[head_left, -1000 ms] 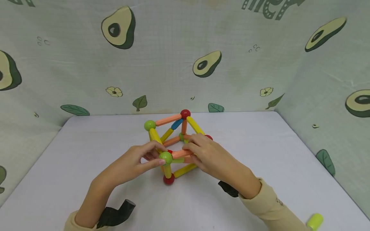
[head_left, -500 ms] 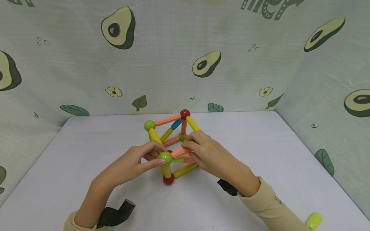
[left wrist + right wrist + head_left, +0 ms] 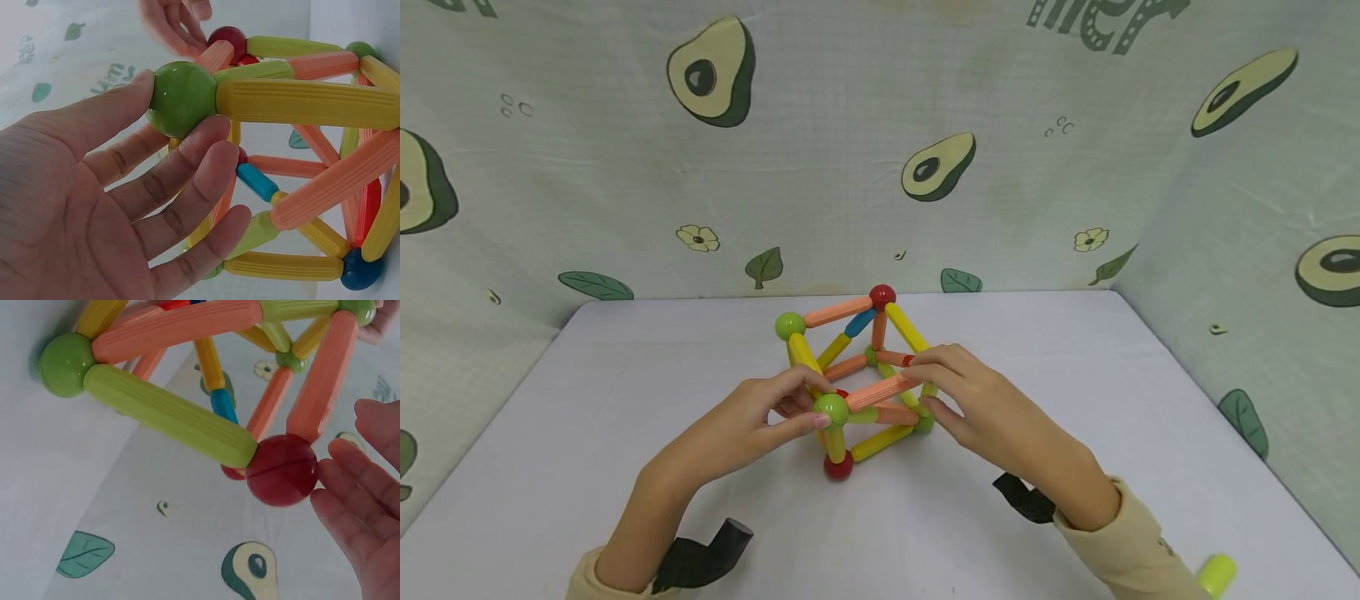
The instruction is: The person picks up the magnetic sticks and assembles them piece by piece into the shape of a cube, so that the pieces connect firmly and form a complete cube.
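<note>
A frame of ridged magnetic sticks and balls stands on the white table [image 3: 760, 525], with salmon, yellow, lime and blue sticks. My left hand [image 3: 752, 417] pinches a green ball [image 3: 181, 103] at its near upper corner between thumb and forefinger. From that ball a salmon stick [image 3: 880, 392] runs to a red ball [image 3: 282, 472], mostly hidden by my right hand in the head view. My right hand [image 3: 981, 408] is beside this red ball with relaxed fingers; its fingertips [image 3: 325, 472] are at the ball's side, and whether they touch cannot be told.
A lime stick [image 3: 1216, 575] lies apart near the right front edge, partly behind the right sleeve [image 3: 1120, 542]. Black straps with camera mounts [image 3: 703, 554] sit at the wrists. A cloth printed with avocados [image 3: 820, 150] walls in the back and sides.
My right hand has loosened from the salmon stick and shifted right, uncovering the frame's right side and a lower green ball. The left hand stays on its green ball.
</note>
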### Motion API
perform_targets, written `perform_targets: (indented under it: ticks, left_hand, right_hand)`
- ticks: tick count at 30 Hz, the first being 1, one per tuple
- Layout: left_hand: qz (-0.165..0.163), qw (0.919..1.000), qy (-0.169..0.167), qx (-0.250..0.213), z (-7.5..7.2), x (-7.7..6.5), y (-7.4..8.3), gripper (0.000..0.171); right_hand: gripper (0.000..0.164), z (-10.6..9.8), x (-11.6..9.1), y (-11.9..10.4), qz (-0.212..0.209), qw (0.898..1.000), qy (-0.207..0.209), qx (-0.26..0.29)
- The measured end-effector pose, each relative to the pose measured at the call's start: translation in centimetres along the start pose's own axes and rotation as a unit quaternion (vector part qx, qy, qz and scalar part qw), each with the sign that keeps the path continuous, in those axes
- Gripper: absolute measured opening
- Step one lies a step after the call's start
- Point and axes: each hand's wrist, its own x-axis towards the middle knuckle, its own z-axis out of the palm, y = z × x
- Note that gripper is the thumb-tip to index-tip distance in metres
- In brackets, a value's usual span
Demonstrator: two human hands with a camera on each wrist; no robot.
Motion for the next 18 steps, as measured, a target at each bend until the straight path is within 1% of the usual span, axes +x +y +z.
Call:
perform_targets:
  ticks: [2,5,8,10,13,15,18]
  left_hand:
    - [-0.001,1.0,0.0,0.001,0.0,0.0,0.0,0.032]
    - [-0.004,1.0,0.0,0.003,0.1,0.0,0.1,0.033]
    - [-0.006,1.0,0.0,0.004,0.1,0.1,0.2,0.033]
    - [-0.005,1.0,-0.001,0.004,0.1,0.1,0.2,0.033]
    - [-0.003,1.0,-0.001,0.003,0.0,0.0,0.3,0.032]
    - [-0.002,1.0,0.0,0.003,0.0,0.0,0.3,0.032]
    - [0.0,1.0,0.001,0.002,0.0,0.0,0.2,0.031]
  right_hand:
    - [0.038,-0.6,-0.8,0.3,0.011,1.0,0.003,-0.003]
    - [0.043,-1.4,-2.1,0.8,0.016,1.0,0.02,-0.017]
    - [0.048,-2.1,-3.8,1.7,0.016,0.999,0.038,-0.036]
    - [0.049,-2.5,-5.1,2.2,0.027,0.998,0.039,-0.049]
    - [0.049,-3.1,-7.0,3.1,0.071,0.995,0.018,-0.067]
    - [0.046,-3.4,-8.3,3.6,0.11,0.991,-0.006,-0.077]
    - [0.041,-3.7,-10.3,4.7,0.167,0.982,-0.048,-0.079]
